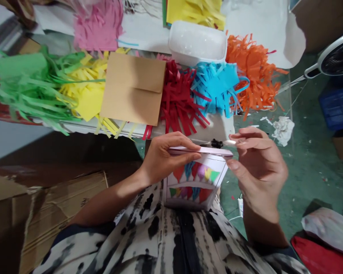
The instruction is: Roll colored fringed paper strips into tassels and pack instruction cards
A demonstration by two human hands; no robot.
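My left hand (pixel 168 158) grips the top edge of a white paper card (pixel 196 182), which has pale pink edging and printed rows of coloured bunting. The card stands tilted against my chest, its lower part partly hidden by my shirt. My right hand (pixel 255 163) pinches a thin shiny rod with a small black piece (pixel 216 143) on it, just above the card's top edge. The rod's far end is hidden by glare and by my fingers, so I cannot tell exactly what the tool is.
Fringed paper bunches in green, yellow, red, blue, orange and pink lie beyond my hands, with a kraft envelope (pixel 133 88) and a white plastic tub (pixel 197 42). A cardboard box (pixel 54 201) sits left; a fan (pixel 338 57), blue crate (pixel 338 106) and crumpled paper (pixel 282 130) sit right.
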